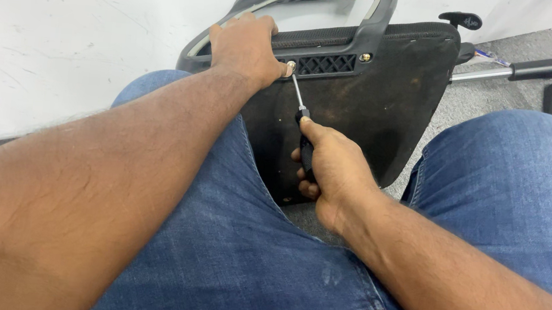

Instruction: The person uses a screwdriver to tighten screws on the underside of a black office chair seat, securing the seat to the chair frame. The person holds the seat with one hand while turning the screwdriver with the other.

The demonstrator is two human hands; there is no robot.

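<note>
Screwdriver [301, 114] gripped in closed right hand [331, 174], tip on a brass screw [290, 67] at the chair seat's [375, 110] upper edge. Left hand [246, 47] curled over that edge, thumb beside the screw. Seat stands between denim-clad knees [508, 191].

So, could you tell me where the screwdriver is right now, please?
In the head view the screwdriver is near the middle, gripped in the right hand, its tip at a screw on the chair seat's underside, beside the left hand.
</note>
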